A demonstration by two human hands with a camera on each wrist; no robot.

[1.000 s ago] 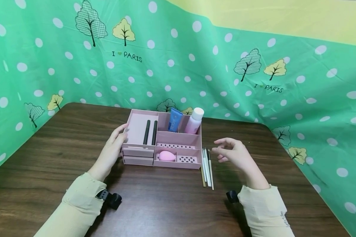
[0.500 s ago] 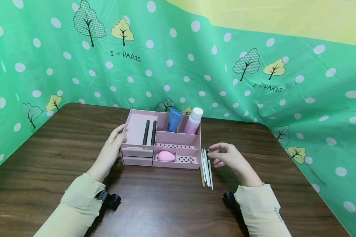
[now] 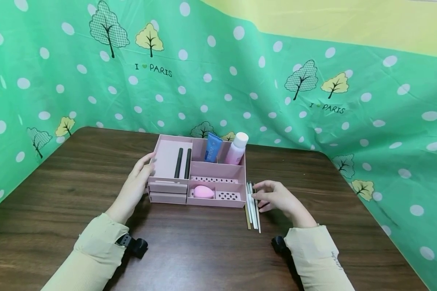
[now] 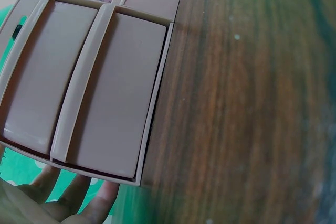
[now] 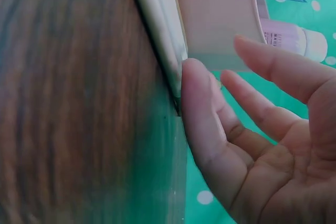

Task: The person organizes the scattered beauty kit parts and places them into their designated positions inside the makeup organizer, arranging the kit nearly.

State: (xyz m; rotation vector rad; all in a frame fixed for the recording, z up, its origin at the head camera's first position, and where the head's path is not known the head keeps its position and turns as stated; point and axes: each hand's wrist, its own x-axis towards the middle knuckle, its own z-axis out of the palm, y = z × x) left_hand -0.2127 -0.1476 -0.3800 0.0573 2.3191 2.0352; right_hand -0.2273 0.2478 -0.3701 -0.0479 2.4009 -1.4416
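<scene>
The left hand rests against the left side of the pink organizer, fingers extended. The right hand, its grip wide with digits parted, is at the slender sticks lying on the table just beside the organizer's right wall. 2 dark pens occupy the organizer.

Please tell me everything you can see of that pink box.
The pink box sits on the table and looks like plastic. On its left, an open top tray with two dark sticks sits over two closed drawers. On its right are open compartments, some dark-dotted; a blue tube, a bottle and a pink sponge occupy three. The left hand touches its left side; brushes lie close by its right, touching or not is unclear.
</scene>
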